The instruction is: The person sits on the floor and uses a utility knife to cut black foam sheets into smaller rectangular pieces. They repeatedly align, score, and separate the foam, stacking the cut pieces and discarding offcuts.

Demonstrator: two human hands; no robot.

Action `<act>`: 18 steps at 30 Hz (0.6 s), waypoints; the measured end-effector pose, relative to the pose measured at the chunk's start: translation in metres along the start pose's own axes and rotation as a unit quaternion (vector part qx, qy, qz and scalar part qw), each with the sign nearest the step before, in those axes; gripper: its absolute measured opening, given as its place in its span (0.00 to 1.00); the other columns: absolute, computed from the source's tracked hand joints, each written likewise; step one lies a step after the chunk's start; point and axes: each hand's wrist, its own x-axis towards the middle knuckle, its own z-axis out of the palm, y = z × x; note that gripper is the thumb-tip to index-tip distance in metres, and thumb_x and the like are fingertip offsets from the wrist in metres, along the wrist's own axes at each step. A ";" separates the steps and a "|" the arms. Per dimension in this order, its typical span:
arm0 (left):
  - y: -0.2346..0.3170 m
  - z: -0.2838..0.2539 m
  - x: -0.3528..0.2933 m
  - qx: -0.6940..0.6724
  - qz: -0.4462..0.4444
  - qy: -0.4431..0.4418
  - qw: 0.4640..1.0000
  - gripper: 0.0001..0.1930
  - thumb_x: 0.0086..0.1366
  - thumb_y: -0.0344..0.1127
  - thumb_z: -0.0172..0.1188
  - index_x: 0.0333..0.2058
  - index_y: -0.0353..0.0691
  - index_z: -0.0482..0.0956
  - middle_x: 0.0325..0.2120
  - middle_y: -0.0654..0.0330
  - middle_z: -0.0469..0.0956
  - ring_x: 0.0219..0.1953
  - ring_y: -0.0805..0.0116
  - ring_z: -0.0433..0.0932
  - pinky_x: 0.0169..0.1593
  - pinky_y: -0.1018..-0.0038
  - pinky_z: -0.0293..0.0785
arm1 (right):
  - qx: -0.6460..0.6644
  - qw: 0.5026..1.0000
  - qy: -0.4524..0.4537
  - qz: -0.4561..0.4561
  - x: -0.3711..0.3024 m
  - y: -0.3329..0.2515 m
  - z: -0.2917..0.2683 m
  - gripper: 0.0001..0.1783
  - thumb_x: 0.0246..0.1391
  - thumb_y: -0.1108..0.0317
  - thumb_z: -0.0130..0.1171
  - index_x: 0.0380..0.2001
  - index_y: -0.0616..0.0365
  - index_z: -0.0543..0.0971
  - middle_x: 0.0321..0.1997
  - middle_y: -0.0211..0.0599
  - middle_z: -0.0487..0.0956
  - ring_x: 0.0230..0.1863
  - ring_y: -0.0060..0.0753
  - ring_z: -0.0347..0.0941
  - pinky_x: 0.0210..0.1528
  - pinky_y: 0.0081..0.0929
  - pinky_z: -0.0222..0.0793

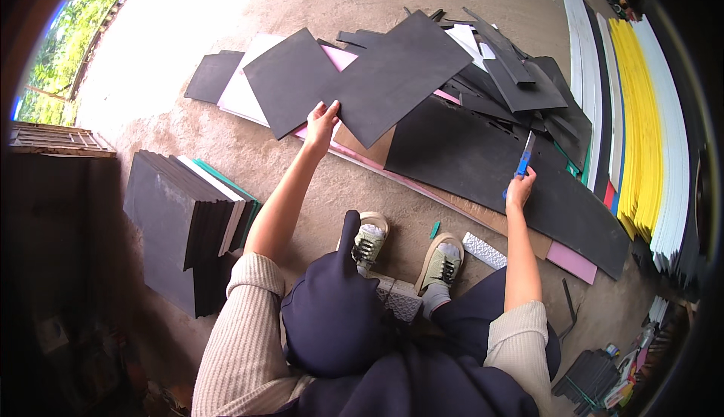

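Raised over the pile, my left hand (323,124) pinches the edges of two black foam sheets where they meet. The smaller left sheet (292,81) and the larger right sheet (403,78) spread apart from my fingers. My right hand (520,188) is closed around a blue utility knife (523,162), its tip pointing away from me. Under the knife lies a long black sheet (452,149) on top of brown board and a pink sheet (571,261). Black offcuts (520,85) are heaped at the far side of it.
A stack of black, white and green sheets (162,206) stands left of my legs. Tall yellow sheets (633,130) and pale ones line the right side. A white patterned block (484,250) and a small green piece (434,229) lie near my shoes (441,266).
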 end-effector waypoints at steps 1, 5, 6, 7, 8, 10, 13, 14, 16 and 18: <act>0.000 0.018 0.001 0.012 0.001 -0.036 0.999 0.14 0.64 0.38 0.55 0.46 0.38 0.70 0.40 0.66 0.75 0.40 0.77 0.72 0.42 0.79 0.65 | -0.054 0.997 0.051 -0.008 0.005 0.019 -0.015 0.18 0.51 0.77 0.44 0.48 0.63 0.65 0.44 0.53 0.74 0.46 0.50 0.72 0.50 0.40 0.64; -0.002 0.080 0.018 0.147 -0.034 -0.214 0.965 0.26 0.63 0.40 0.57 0.55 0.31 0.63 0.45 0.53 0.74 0.46 0.70 0.73 0.49 0.75 0.67 | -0.103 0.979 0.133 0.113 0.022 0.100 -0.066 0.18 0.50 0.76 0.45 0.47 0.65 0.67 0.46 0.54 0.73 0.49 0.52 0.69 0.53 0.41 0.61; -0.006 0.090 0.021 0.187 -0.048 -0.245 0.950 0.29 0.62 0.41 0.58 0.56 0.30 0.62 0.45 0.52 0.74 0.45 0.68 0.73 0.49 0.74 0.67 | -0.113 0.977 0.136 0.122 0.021 0.114 -0.072 0.18 0.50 0.76 0.45 0.47 0.65 0.67 0.46 0.54 0.73 0.49 0.52 0.69 0.53 0.40 0.61; -0.008 0.099 0.025 0.226 -0.060 -0.275 0.932 0.32 0.61 0.42 0.59 0.57 0.28 0.60 0.44 0.50 0.75 0.45 0.66 0.73 0.49 0.74 0.68 | -0.122 0.974 0.138 0.129 0.022 0.126 -0.076 0.18 0.50 0.76 0.45 0.46 0.65 0.68 0.46 0.53 0.73 0.49 0.51 0.69 0.54 0.40 0.61; -0.017 0.099 0.036 0.313 -0.068 -0.270 0.908 0.31 0.62 0.42 0.57 0.58 0.28 0.59 0.47 0.46 0.72 0.50 0.62 0.72 0.53 0.71 0.68 | -0.107 0.976 0.121 0.145 0.023 0.133 -0.072 0.18 0.50 0.76 0.45 0.47 0.64 0.68 0.46 0.52 0.73 0.50 0.50 0.69 0.54 0.40 0.61; -0.022 0.127 0.026 0.363 -0.080 -0.296 0.880 0.34 0.61 0.44 0.58 0.58 0.28 0.58 0.46 0.44 0.72 0.50 0.61 0.72 0.52 0.71 0.68 | -0.112 0.976 0.123 0.139 0.024 0.146 -0.084 0.19 0.49 0.76 0.45 0.47 0.63 0.69 0.47 0.52 0.73 0.50 0.49 0.68 0.54 0.39 0.60; -0.035 0.130 0.025 0.433 -0.078 -0.296 0.848 0.35 0.59 0.45 0.60 0.60 0.32 0.57 0.43 0.45 0.74 0.49 0.59 0.73 0.50 0.70 0.69 | -0.105 0.984 0.061 0.129 0.030 0.137 -0.083 0.21 0.50 0.74 0.48 0.50 0.57 0.69 0.48 0.49 0.71 0.52 0.48 0.65 0.55 0.40 0.59; -0.040 0.120 0.025 0.463 -0.071 -0.280 0.838 0.34 0.59 0.44 0.60 0.60 0.34 0.58 0.42 0.46 0.74 0.48 0.59 0.73 0.50 0.69 0.70 | -0.198 0.971 0.047 0.126 0.021 0.114 -0.071 0.22 0.50 0.72 0.50 0.51 0.57 0.69 0.50 0.48 0.69 0.54 0.49 0.63 0.55 0.41 0.59; -0.056 0.095 0.027 0.491 0.007 -0.245 0.836 0.34 0.56 0.40 0.63 0.60 0.42 0.61 0.42 0.49 0.72 0.43 0.59 0.74 0.49 0.69 0.71 | -0.311 0.948 0.034 0.064 0.014 0.067 -0.057 0.24 0.51 0.68 0.52 0.53 0.56 0.67 0.52 0.48 0.65 0.55 0.50 0.60 0.56 0.42 0.58; -0.063 0.089 0.013 0.499 0.123 -0.214 0.831 0.38 0.52 0.39 0.66 0.61 0.45 0.58 0.47 0.48 0.67 0.46 0.56 0.71 0.52 0.66 0.69 | -0.368 0.928 0.046 -0.032 0.019 0.054 -0.056 0.26 0.53 0.62 0.53 0.55 0.55 0.66 0.54 0.48 0.62 0.56 0.50 0.58 0.57 0.43 0.56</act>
